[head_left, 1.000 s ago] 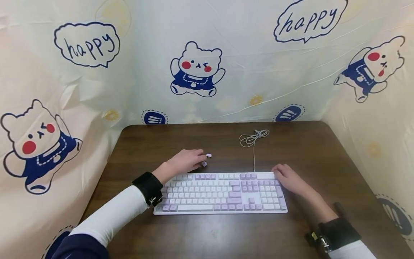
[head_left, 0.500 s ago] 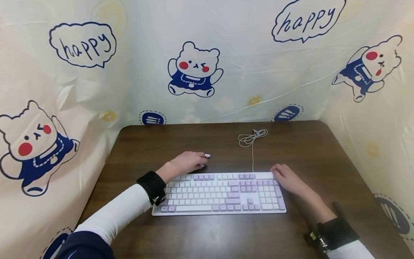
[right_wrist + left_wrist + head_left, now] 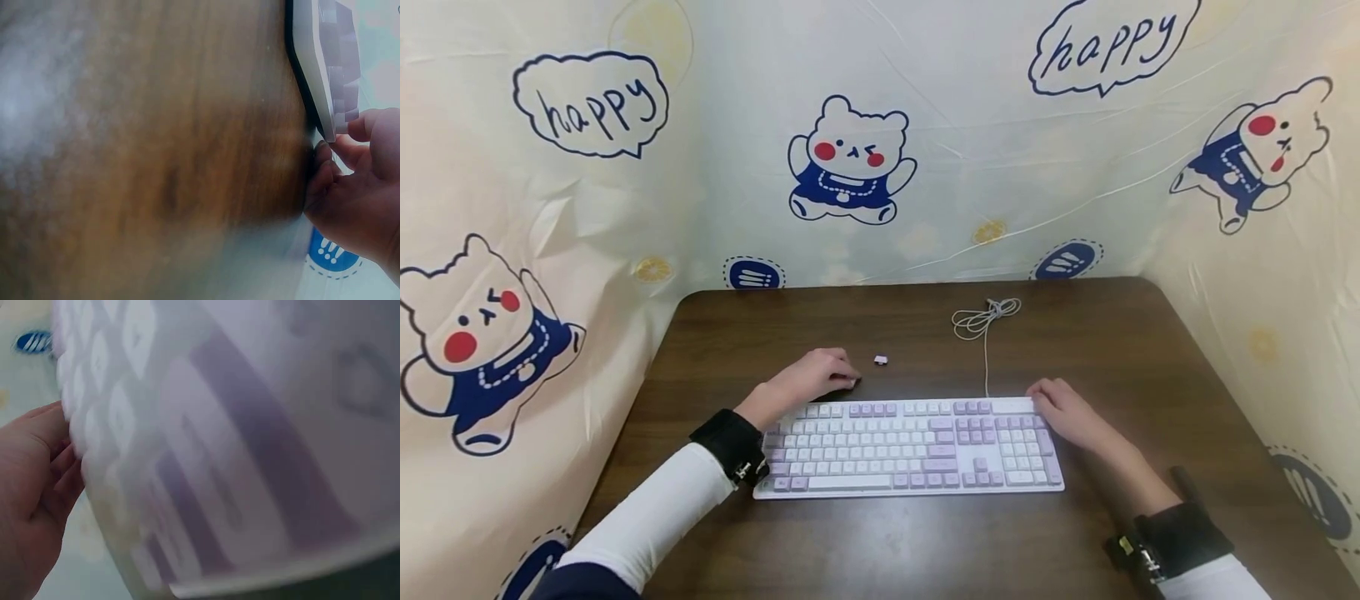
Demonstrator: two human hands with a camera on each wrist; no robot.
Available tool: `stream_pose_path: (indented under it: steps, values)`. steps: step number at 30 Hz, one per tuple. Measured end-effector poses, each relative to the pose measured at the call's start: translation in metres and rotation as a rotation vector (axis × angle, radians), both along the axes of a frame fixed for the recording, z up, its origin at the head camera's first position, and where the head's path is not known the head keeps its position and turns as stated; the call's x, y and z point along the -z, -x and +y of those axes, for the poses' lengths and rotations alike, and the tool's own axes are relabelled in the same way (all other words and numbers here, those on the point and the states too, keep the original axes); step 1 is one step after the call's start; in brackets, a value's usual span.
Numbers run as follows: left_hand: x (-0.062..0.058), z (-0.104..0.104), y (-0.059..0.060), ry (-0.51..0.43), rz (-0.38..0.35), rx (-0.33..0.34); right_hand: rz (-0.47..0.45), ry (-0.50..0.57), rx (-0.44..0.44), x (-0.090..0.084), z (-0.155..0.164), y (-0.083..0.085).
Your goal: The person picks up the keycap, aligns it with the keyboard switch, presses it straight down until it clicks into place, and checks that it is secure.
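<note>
A white and lavender keyboard point(image 3: 865, 454) lies flat on the brown table. My left hand point(image 3: 812, 379) is just behind the keyboard's back left part, fingertips low over the table, pinching a small keycap that the fingers mostly hide. A second small, pale lavender keycap point(image 3: 881, 360) lies on the table to the right of that hand. My right hand point(image 3: 1067, 412) grips the keyboard's back right corner. In the right wrist view its thumb point(image 3: 362, 125) rests against the edge by the keys, with the other fingers curled at the corner's side. The left wrist view hides the left fingertips behind the keyboard.
From the keyboard's back edge a thin pale cable point(image 3: 987, 358) runs to a tied coil point(image 3: 988, 317) near the far side of the table point(image 3: 910, 550). A printed cloth point(image 3: 962, 167) hangs behind the table and along both sides.
My left hand first reached right over the nearer keycap, then drew back left with it. The farther keycap stays on the table. My right hand has kept its place at the keyboard corner.
</note>
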State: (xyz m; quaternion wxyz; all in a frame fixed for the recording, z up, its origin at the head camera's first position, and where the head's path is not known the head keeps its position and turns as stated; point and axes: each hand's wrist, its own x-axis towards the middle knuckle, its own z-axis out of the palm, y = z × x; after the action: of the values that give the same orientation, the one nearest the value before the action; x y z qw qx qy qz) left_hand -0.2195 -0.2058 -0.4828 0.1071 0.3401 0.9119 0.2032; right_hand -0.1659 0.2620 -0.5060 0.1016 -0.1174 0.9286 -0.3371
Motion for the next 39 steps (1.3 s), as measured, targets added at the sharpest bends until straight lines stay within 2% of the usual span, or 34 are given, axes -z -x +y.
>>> stream_pose_path:
  steps: [5, 7, 13, 18, 25, 33, 39]
  values:
    - [-0.011, -0.03, -0.007, -0.121, 0.023, -0.108, 0.015, -0.004, -0.005, -0.002, 0.0, 0.002]
    - [-0.017, -0.042, -0.012, -0.137, 0.03, -0.15, 0.02, -0.004, -0.005, -0.002, 0.0, 0.003]
    - [-0.029, -0.074, -0.036, -0.124, -0.021, -0.265, 0.026, -0.007, -0.007, -0.004, 0.001, 0.002]
    - [-0.031, -0.089, -0.055, -0.105, -0.067, -0.321, 0.023, -0.01, -0.006, -0.006, 0.001, 0.001]
    - [-0.029, -0.097, -0.07, -0.103, -0.087, -0.333, 0.014, -0.02, -0.004, -0.005, 0.0, -0.001]
    - [-0.023, -0.101, -0.075, -0.112, -0.106, -0.336, -0.009, -0.032, 0.002, -0.002, -0.003, -0.004]
    - [-0.021, -0.104, -0.076, -0.104, -0.116, -0.31, -0.004, -0.024, -0.004, -0.003, -0.006, -0.004]
